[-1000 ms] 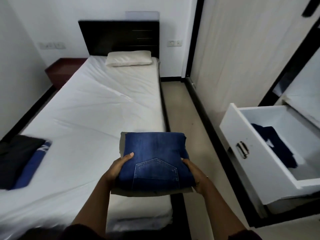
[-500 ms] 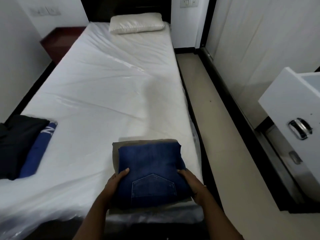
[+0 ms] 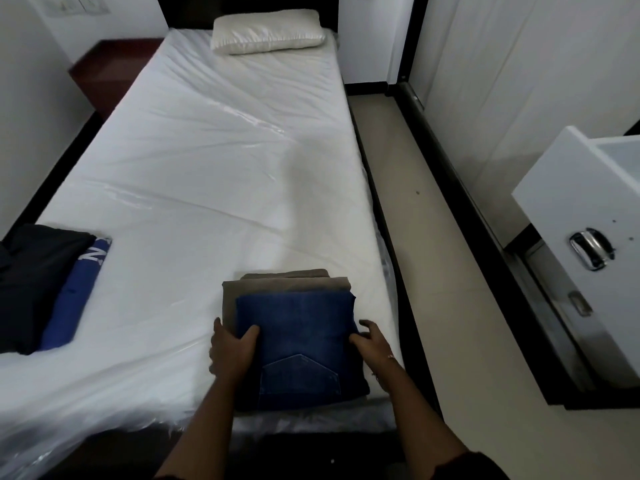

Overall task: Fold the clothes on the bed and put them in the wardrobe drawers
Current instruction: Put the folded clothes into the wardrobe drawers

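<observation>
Resting near the foot edge of the white-sheeted bed (image 3: 207,161), toward its right side, the folded dark blue denim jeans (image 3: 298,341) lie on top of a folded olive-brown garment (image 3: 287,282), of which only the far and left margins show. The jeans' stitched back pocket faces up with its point aimed toward the pillow end, and the bundle's longer side runs along the bed's length. The left hand (image 3: 230,351) holds the stack's left edge, thumb on the denim and fingers hidden underneath. The right hand (image 3: 370,341) is at the right edge with fingers spread and loosely bent; whether it grips cannot be told. At the bed's left edge a black garment (image 3: 31,278) and a blue cloth with white lettering (image 3: 76,292) are cut off by the frame. The white drawer with a chrome handle (image 3: 568,216) is cropped at right, its inside unseen
</observation>
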A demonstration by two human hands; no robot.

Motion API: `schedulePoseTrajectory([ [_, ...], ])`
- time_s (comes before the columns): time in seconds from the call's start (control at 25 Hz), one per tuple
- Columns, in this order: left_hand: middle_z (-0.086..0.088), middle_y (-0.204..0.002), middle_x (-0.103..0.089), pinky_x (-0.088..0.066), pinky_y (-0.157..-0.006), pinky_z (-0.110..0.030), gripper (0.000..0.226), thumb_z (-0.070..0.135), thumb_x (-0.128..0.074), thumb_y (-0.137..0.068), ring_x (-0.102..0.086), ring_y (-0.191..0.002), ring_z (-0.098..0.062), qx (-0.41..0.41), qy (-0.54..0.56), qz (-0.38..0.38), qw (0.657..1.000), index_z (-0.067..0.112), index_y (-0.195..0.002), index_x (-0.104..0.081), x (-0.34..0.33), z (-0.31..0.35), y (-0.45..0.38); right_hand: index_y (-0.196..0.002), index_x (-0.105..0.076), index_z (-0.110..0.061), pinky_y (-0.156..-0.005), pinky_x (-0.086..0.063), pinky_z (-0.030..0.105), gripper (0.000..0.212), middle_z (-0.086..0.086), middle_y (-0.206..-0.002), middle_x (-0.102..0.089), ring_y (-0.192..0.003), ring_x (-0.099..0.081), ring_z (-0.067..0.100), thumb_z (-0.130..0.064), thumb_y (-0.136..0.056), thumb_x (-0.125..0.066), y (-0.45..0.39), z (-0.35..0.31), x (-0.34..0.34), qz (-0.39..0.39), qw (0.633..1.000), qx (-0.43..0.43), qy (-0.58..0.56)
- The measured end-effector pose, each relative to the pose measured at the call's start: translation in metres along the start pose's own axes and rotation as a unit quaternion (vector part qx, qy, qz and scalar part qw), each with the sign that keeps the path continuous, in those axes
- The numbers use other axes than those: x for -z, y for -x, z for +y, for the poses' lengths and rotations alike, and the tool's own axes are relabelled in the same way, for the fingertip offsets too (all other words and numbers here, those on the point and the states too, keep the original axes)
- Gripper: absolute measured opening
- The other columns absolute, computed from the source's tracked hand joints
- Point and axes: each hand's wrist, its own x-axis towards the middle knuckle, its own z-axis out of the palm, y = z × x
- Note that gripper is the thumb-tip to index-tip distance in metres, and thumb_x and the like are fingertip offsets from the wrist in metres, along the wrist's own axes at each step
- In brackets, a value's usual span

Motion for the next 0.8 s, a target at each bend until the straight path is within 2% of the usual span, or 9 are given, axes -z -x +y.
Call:
schedulePoseTrajectory([
  [0.08,-0.019,-0.139,-0.043,-0.038,-0.101,-0.055,0.075,0.022,-0.067,-0.076,-0.041,-0.126,-0.040,-0.089,-0.091,0.090,0.988,0.006,-0.140,-0.032,-0.005,0.022,0.016,-0.141,-0.033,-0.019,-0.084,-0.041,0.025,0.056,0.009,-0.137,-0.045,-0.116,-0.049,0.025,-0.016,-0.089,-0.056,0.007,-0.015,0.000,0.009,0.997,0.046,0.053],
  [0.16,-0.022,-0.137,-0.043,-0.038,-0.100,-0.055,0.070,0.016,-0.068,-0.075,-0.040,-0.126,-0.040,-0.146,-0.140,0.116,0.973,0.000,-0.136,-0.037,-0.012,0.045,0.036,-0.141,-0.034,-0.019,-0.089,-0.043,0.029,0.058,0.009,-0.138,-0.044,-0.121,-0.047,0.026,-0.017,-0.088,-0.058,0.018,-0.031,0.007,0.008,0.992,0.094,0.087],
  [0.24,-0.022,-0.139,-0.040,-0.036,-0.101,-0.053,0.067,0.017,-0.067,-0.075,-0.035,-0.130,-0.040,-0.189,-0.173,0.103,0.961,-0.002,-0.134,-0.041,-0.024,0.061,0.055,-0.142,-0.033,-0.018,-0.098,-0.042,0.033,0.060,0.009,-0.138,-0.043,-0.124,-0.044,0.026,-0.018,-0.087,-0.058,0.032,-0.043,0.017,0.015,0.978,0.147,0.150],
  [0.36,-0.018,-0.145,-0.035,-0.031,-0.105,-0.048,0.063,0.019,-0.065,-0.079,-0.027,-0.137,-0.034,-0.278,-0.220,0.051,0.934,0.002,-0.135,-0.042,-0.050,0.094,0.085,-0.143,-0.030,-0.019,-0.103,-0.036,0.038,0.060,0.006,-0.139,-0.039,-0.128,-0.037,0.027,-0.020,-0.087,-0.054,0.047,-0.055,0.053,0.093,0.922,0.200,0.318],
  [0.52,-0.015,-0.153,-0.025,-0.021,-0.113,-0.046,0.064,0.019,-0.061,-0.084,-0.013,-0.144,-0.032,-0.417,-0.253,0.008,0.873,0.004,-0.142,-0.036,-0.103,0.155,0.135,-0.145,-0.025,-0.017,-0.102,-0.032,0.037,0.065,0.006,-0.144,-0.032,-0.134,-0.029,0.024,-0.022,-0.086,-0.052,0.067,-0.060,0.132,0.195,0.849,0.195,0.451],
  [0.56,-0.014,-0.153,-0.024,-0.020,-0.113,-0.047,0.065,0.018,-0.060,-0.085,-0.012,-0.145,-0.031,-0.449,-0.254,-0.004,0.857,0.005,-0.143,-0.034,-0.120,0.173,0.151,-0.142,-0.032,-0.015,-0.103,-0.033,0.039,0.067,0.008,-0.144,-0.035,-0.136,-0.028,0.025,-0.023,-0.082,-0.059,0.069,-0.057,0.154,0.227,0.827,0.199,0.474],
  [0.68,-0.009,-0.158,-0.011,-0.012,-0.116,-0.046,0.069,0.019,-0.053,-0.089,-0.002,-0.146,-0.026,-0.527,-0.272,-0.049,0.803,0.009,-0.149,-0.019,-0.168,0.223,0.196,-0.116,-0.062,-0.009,-0.094,-0.042,0.055,0.074,0.017,-0.129,-0.055,-0.129,-0.044,0.035,-0.022,-0.046,-0.083,0.078,-0.053,0.223,0.311,0.774,0.190,0.518],
  [0.72,-0.007,-0.159,-0.005,-0.008,-0.117,-0.045,0.070,0.020,-0.049,-0.090,0.003,-0.146,-0.025,-0.552,-0.296,-0.063,0.777,0.011,-0.150,-0.013,-0.190,0.240,0.217,-0.122,-0.058,-0.007,-0.100,-0.034,0.058,0.075,0.020,-0.137,-0.047,-0.134,-0.036,0.037,-0.022,-0.052,-0.081,0.085,-0.052,0.255,0.319,0.767,0.158,0.534],
  [0.8,-0.006,-0.159,0.003,-0.001,-0.117,-0.044,0.070,0.019,-0.043,-0.092,0.008,-0.146,-0.023,-0.595,-0.331,-0.081,0.728,0.012,-0.151,-0.004,-0.218,0.262,0.246,-0.146,-0.024,-0.006,-0.112,-0.002,0.056,0.076,0.018,-0.156,-0.008,-0.144,0.001,0.034,-0.023,-0.081,-0.061,0.089,-0.046,0.293,0.336,0.733,0.132,0.576],
])
